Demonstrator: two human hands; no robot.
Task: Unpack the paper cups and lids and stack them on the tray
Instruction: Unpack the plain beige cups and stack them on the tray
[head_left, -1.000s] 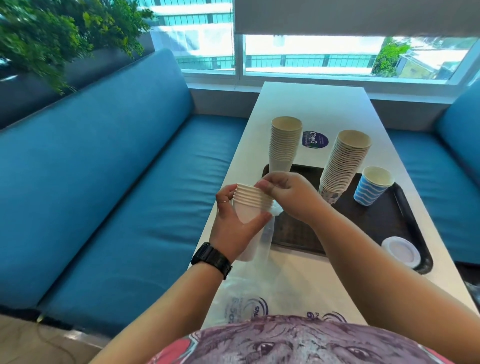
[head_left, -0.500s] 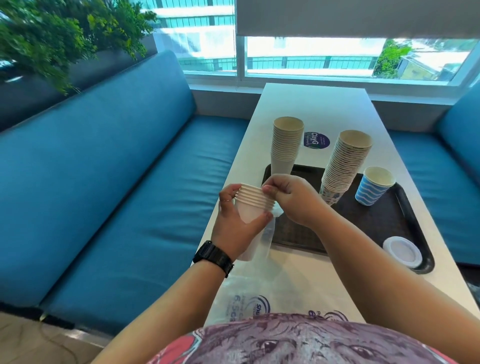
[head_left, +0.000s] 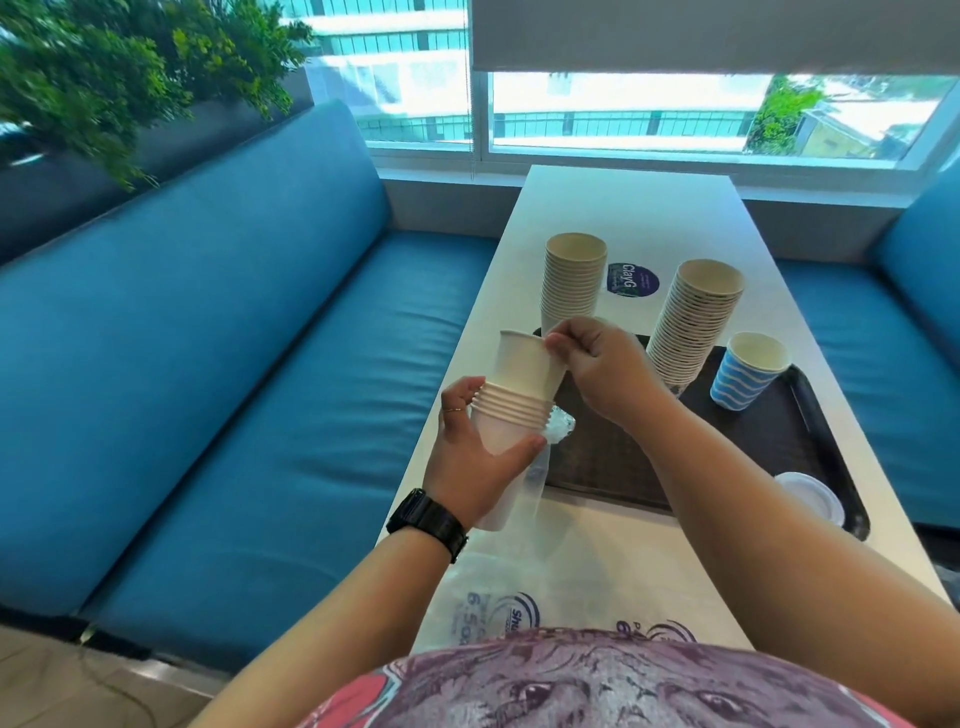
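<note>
Now the right hand (head_left: 597, 369) has apparently raised one cup (head_left: 522, 366) from the stack (head_left: 511, 410).

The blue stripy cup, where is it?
In the head view the blue stripy cup stands upright on the dark tray, at the tray's far right, just right of the tall leaning cup stack.

Both forearms are bare, with no sleeves reaching the wrists. Just behind the left hand (head_left: 475, 457), a black wristwatch (head_left: 428, 522) with a broad dark strap wraps the wrist. A thin ring (head_left: 453, 410) circles one finger of that hand. The right hand (head_left: 605, 371) wears nothing. Nearer the body, the shirt (head_left: 587, 686) is purplish with a printed face pattern and a red patch at its left edge.
</note>
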